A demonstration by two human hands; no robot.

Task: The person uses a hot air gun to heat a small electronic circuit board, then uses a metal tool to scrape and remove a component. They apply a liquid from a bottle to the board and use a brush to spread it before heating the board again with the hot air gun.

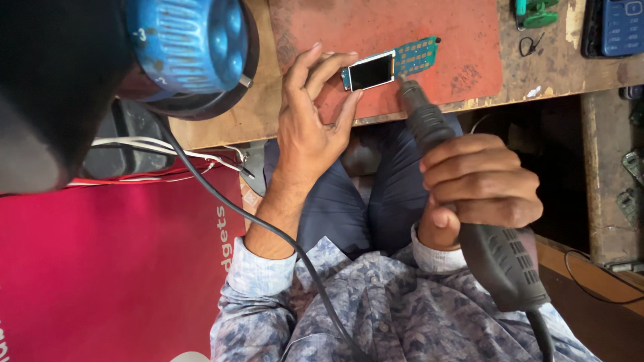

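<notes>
Head view, looking down past the person's lap to the near edge of a worn wooden bench. Left hand [310, 117] pinches a small phone circuit board [391, 67] by its screen end, thumb and fingertips closed on the short edge beside the dark display, the other fingers curled loosely above. The board lies flat on a red mat [416, 33], close to the mat's near edge, its green keypad half pointing away from the hand. Right hand [479, 191] is wrapped fully round the thick grey handle of a hot-air tool [469, 221], all fingers closed; the narrow nozzle reaches forward and its tip sits at, or just above, the board's near long edge where display and keypad meet. Whether the tip touches cannot be told.

To do this step well, judging from the pose: keep the pinch at the screen end, clear of the nozzle, so fingertips stay out of the heat; brace the right wrist so the tip hovers steadily and does not wander over the display; hold the board flat against the mat so it cannot skate.

A black cord [235, 208] runs from the blue-knobbed unit [188, 43] at the bench's left end down across the lap. Green tweezers [537, 13] and a blue keypad phone [620, 27] lie toward the far right corner.
</notes>
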